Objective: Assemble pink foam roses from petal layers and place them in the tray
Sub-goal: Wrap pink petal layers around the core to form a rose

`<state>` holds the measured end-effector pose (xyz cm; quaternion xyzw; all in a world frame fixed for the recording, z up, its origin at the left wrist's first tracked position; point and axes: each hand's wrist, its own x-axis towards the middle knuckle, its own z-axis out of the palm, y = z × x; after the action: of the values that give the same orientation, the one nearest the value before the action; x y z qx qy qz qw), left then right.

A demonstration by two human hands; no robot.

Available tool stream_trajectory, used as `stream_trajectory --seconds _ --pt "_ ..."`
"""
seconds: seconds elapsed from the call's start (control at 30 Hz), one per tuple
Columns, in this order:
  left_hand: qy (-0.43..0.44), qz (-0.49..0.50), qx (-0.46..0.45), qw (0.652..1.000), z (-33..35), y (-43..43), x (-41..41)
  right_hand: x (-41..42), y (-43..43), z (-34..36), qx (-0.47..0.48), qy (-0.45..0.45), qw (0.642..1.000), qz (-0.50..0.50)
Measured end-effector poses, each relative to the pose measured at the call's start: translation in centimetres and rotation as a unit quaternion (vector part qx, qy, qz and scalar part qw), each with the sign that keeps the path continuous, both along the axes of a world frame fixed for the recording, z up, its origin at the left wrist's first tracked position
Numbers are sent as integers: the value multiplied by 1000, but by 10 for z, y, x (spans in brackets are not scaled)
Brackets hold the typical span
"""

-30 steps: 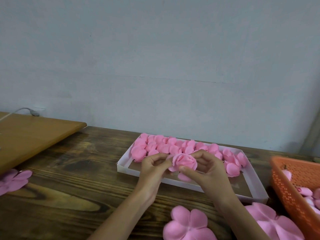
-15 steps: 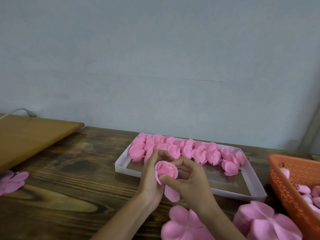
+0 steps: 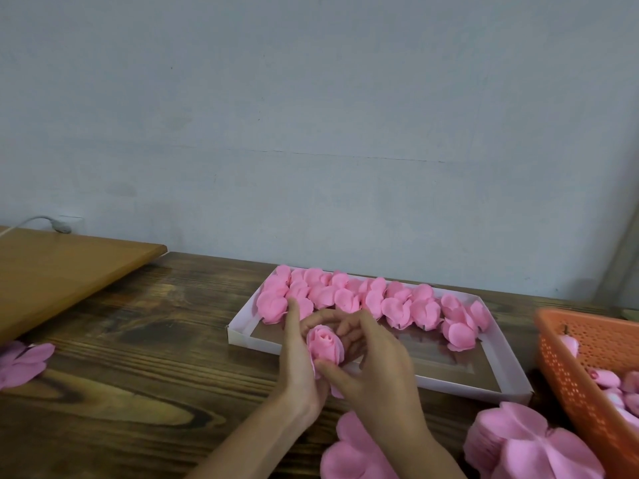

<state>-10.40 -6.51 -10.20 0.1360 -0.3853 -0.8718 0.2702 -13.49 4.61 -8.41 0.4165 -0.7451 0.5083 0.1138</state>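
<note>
A pink foam rose [image 3: 324, 344] sits between both my hands, just in front of the white tray [image 3: 498, 347]. My left hand [image 3: 297, 361] cups it from the left with the fingers wrapped behind it. My right hand [image 3: 373, 368] holds it from the right, thumb pressing a petal at its base. Several finished roses [image 3: 366, 299] fill the tray's far side. Flat petal layers [image 3: 352, 451] lie at the near edge, partly hidden by my right forearm.
A stack of petal layers [image 3: 529, 444] lies at the lower right beside an orange basket [image 3: 587, 371] holding rose cores. More petal layers [image 3: 20, 363] lie at the left edge. A light wooden board [image 3: 58, 271] rests at the back left of the dark table.
Both hands brought the rose from over the tray's front edge back toward me and to the left. The petals are now folded closer round the bud.
</note>
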Motion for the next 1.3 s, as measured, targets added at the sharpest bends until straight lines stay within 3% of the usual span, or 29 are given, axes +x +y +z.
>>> stream_trajectory --seconds 0.23,0.73,0.8,0.87,1.0,1.17,1.3 --pt "-34 -16 15 999 -1 1 2 -3 -1 -7 41 207 973 -96" --pt "-96 -15 -13 995 -3 -2 5 -5 1 -5 71 222 971 -54" --pt "-93 -3 -15 996 -2 -4 5 -4 1 -5 43 162 985 -29" --pt "-64 21 1 998 1 -9 3 -3 1 -3 -1 35 999 5" --pt "1 55 47 997 3 -21 0 -4 1 1 26 -173 983 59" --pt "26 69 79 994 5 -27 2 -6 3 -8 101 -191 975 62" --pt "46 75 90 992 5 -25 1 -10 1 -6 60 -280 954 84"
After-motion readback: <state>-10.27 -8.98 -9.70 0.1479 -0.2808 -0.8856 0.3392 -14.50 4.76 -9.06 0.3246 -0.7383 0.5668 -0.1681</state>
